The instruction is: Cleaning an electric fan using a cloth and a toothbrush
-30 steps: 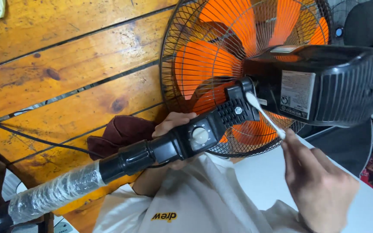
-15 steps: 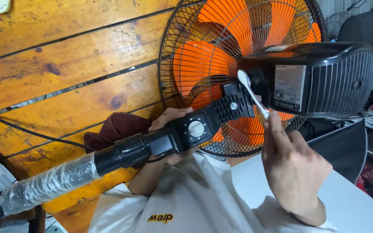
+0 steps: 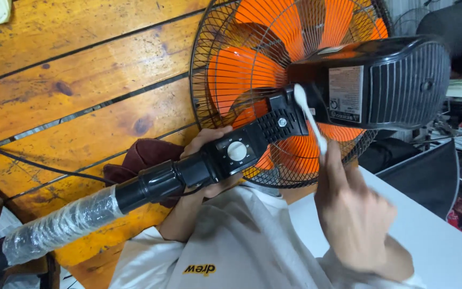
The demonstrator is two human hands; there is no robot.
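A standing fan lies tilted across my lap, with orange blades (image 3: pixel 252 69) behind a black wire grille and a black motor housing (image 3: pixel 386 80) at the upper right. My left hand (image 3: pixel 204 147) grips the fan's neck from beneath, by the control block with its white dial (image 3: pixel 237 151). My right hand (image 3: pixel 356 214) holds a white cotton swab (image 3: pixel 308 115). The swab's tip rests at the joint between the neck and the motor housing. The fan's pole (image 3: pixel 60 227), wrapped in clear plastic film, runs to the lower left.
A wooden plank surface (image 3: pixel 81 69) lies behind the fan, and a black cable (image 3: pixel 38 166) runs across it. A dark red cloth (image 3: pixel 145 155) sits under the pole. A white tabletop (image 3: pixel 445 251) is at the lower right, dark clutter beyond it.
The view shifted, so the fan sits further left in frame. My right hand has risen and moved the swab along the joint by the motor housing. My left hand keeps its grip.
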